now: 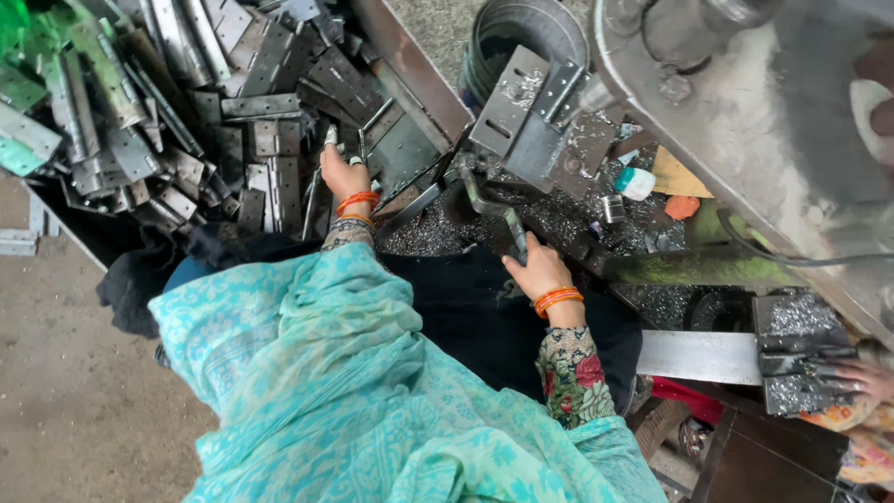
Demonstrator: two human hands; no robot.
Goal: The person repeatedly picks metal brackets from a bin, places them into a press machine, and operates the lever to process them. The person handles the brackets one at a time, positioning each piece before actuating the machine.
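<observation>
Teal shawl [354,391] lies nearest; left hand [343,174] closes on a hinge [328,140], right hand [535,272] grips the lever [494,216].

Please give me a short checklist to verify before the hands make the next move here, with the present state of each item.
1. Left hand reaches the heap of flat grey metal hinge plates: ok, it touches a plate.
2. Left grip closed on a plate: cannot tell.
3. Right hand on the bent grey metal lever: ok.
4. Fingers away from the grey steel clamp plate: ok.
5. Metal shavings litter the work spot: not ok.
6. Another person's hand rests nearby: not ok.
</observation>
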